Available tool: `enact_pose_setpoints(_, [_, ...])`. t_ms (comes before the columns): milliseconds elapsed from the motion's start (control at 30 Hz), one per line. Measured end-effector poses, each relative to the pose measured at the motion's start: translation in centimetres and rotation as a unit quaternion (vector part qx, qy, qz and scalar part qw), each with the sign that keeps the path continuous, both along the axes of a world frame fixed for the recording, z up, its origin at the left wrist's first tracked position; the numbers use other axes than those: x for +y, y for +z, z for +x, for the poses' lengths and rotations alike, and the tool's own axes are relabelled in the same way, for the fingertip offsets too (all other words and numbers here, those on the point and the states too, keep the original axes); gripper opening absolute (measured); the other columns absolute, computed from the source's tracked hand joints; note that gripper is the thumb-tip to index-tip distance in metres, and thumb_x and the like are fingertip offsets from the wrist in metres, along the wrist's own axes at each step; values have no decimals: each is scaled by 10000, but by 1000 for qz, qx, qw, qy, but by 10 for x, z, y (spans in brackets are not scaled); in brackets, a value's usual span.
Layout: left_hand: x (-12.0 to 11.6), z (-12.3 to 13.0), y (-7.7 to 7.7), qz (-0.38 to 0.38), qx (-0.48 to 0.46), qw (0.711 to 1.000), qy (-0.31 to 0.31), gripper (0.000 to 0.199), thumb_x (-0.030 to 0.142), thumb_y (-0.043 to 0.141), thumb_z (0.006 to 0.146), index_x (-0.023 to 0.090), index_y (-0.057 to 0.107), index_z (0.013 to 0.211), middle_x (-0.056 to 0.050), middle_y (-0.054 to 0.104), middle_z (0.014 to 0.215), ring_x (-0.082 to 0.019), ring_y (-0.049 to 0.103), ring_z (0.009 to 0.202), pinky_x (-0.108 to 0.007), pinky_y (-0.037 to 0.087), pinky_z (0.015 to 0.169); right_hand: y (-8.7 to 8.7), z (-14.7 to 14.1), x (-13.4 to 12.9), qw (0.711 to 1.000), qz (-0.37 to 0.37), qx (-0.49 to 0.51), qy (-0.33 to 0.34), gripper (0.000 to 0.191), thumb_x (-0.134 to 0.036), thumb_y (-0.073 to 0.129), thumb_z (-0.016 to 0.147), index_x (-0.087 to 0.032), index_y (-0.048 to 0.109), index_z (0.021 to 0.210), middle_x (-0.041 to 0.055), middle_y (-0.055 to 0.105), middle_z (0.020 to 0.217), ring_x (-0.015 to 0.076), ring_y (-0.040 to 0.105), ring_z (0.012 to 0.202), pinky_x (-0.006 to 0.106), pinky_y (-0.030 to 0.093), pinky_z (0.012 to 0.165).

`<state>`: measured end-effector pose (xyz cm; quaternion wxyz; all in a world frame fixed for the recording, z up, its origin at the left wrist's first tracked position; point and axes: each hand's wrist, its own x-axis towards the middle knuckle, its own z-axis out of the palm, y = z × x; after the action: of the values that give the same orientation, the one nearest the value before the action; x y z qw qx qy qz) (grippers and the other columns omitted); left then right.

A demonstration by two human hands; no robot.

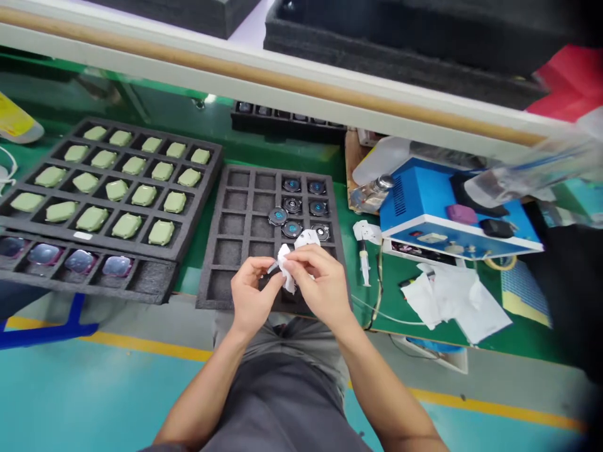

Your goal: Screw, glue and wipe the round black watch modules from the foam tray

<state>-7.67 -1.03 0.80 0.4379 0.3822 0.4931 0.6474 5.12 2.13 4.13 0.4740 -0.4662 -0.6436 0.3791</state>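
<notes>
1. the left hand [252, 295] is closed around a small part that is mostly hidden in its fingers; only a grey sliver shows, so what it is cannot be told.
2. the right hand [318, 285] pinches a white cloth [288, 267] and presses it against that part, both hands meeting just above the near edge of the dark foam tray [235, 251].
3. the part could slip from so light a grip, and likely drop to the lap or the floor, since the hands hang at the bench edge.
4. a loose end of the cloth trails toward the round parts [292, 205] in the tray's far cells; it might snag one or shed lint there.
5. a syringe [364, 263] lies just right of the tray, near the right elbow's path; a careless sweep could knock it.
6. crumpled wipes [455, 298] and a blue box [447, 207] sit further right, a tray of green pieces [117, 182] to the left.
</notes>
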Motion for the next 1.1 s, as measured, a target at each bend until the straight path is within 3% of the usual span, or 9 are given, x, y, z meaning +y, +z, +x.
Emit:
enact_pose_setpoints(133, [1, -1, -1, 48, -14, 999, 23, 220, 110, 822, 713, 179, 667, 853, -5, 719, 830, -108, 690, 758, -200, 549, 708, -5, 14, 8, 988, 100, -87, -84, 132, -192, 608, 931, -202, 694, 831, 26, 683, 815, 147, 627, 757, 286, 512, 679])
enact_pose_setpoints(233, [2, 1, 0, 84, -12, 996, 39, 216, 71, 801, 733, 180, 653, 847, -12, 724, 874, -113, 717, 827, -205, 563, 755, -2, 24, 5, 975, 129, -112, -139, 105, -180, 615, 933, -201, 680, 853, 20, 665, 813, 142, 618, 743, 275, 500, 647])
enact_pose_setpoints(367, [2, 3, -2, 97, 9, 995, 30, 205, 37, 775, 747, 171, 659, 849, -20, 722, 890, -118, 727, 851, -219, 574, 787, -2, 14, -8, 966, 211, -127, -74, 165, -105, 645, 906, -218, 709, 1008, 32, 704, 884, 147, 661, 828, 278, 546, 734])
enact_pose_setpoints(433, [1, 3, -2, 95, 19, 995, 36, 196, 33, 771, 744, 164, 653, 830, -13, 707, 847, -104, 709, 789, -193, 565, 718, -10, 5, -9, 956, 259, -135, -36, 227, -76, 634, 901, -218, 716, 1058, 41, 706, 879, 149, 668, 814, 276, 558, 721])
enact_pose_setpoints(500, [-1, 3, -2, 93, 19, 994, 48, 204, 39, 782, 735, 161, 642, 819, -4, 693, 811, -94, 694, 737, -176, 554, 663, -19, 4, -5, 943, 285, -166, -46, 238, -54, 610, 901, -214, 730, 1031, 44, 707, 847, 158, 666, 785, 283, 554, 689])
enact_pose_setpoints(600, [-2, 4, -1, 112, 10, 992, 55, 227, 46, 793, 738, 169, 628, 836, -2, 702, 834, -117, 733, 786, -206, 583, 710, -25, 17, 2, 936, 271, -212, -74, 218, -61, 608, 905, -219, 737, 981, 36, 713, 827, 162, 664, 766, 293, 547, 681])
enact_pose_setpoints(733, [-1, 6, -1, 123, 10, 991, 60, 219, 88, 795, 757, 171, 605, 827, -9, 704, 865, -179, 772, 867, -301, 620, 796, -12, 32, -1, 941, 255, -175, -134, 177, -89, 668, 884, -222, 730, 982, 26, 690, 835, 151, 655, 774, 289, 531, 687])
enact_pose_setpoints(933, [-1, 3, 0, 59, 20, 997, 51, 252, 160, 829, 737, 175, 642, 904, -20, 688, 847, -120, 700, 768, -209, 561, 686, -2, 16, -5, 952, 230, -163, -117, 123, -125, 660, 900, -222, 718, 948, 26, 668, 842, 158, 635, 782, 313, 525, 698])
enact_pose_setpoints(1100, [-2, 1, -1, 41, 18, 999, 19, 309, 175, 796, 780, 185, 710, 1077, -54, 717, 956, -155, 697, 877, -246, 560, 759, -3, 7, -6, 944, 254, -189, -96, 130, -116, 647, 903, -214, 712, 959, 46, 683, 847, 178, 617, 807, 338, 516, 720])
